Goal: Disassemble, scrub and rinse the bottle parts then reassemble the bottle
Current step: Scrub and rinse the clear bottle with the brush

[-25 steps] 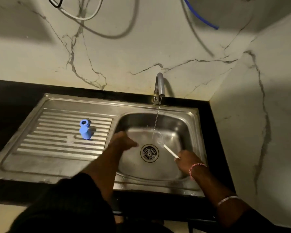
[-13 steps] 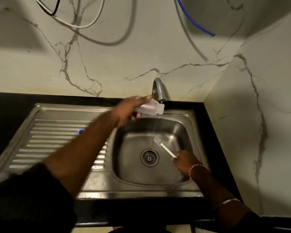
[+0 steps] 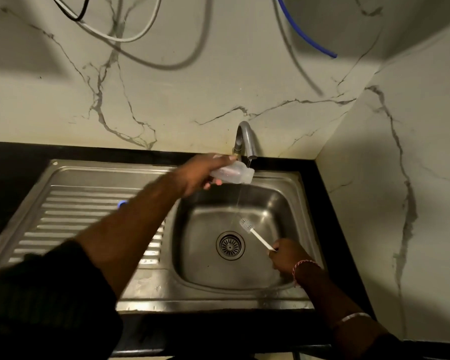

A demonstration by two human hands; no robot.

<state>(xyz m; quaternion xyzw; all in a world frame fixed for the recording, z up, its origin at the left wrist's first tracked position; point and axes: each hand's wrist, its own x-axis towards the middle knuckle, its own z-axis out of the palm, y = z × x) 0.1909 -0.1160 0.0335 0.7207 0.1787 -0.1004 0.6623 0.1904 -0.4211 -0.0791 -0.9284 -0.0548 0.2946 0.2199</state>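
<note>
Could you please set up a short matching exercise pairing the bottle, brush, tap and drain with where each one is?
Things:
1. bottle
2. brush
3. tap
4. drain

Places:
A. bottom of the sink basin
B. gripped in the left hand, under the spout
C. at the back rim, by the wall
D. held by the right hand, over the basin

Pairs: 1-B, 2-D, 3-C, 4-A

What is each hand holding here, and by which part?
The left hand grips the clear bottle round its body, mouth end under the tap. The right hand holds the brush by its handle end.
</note>
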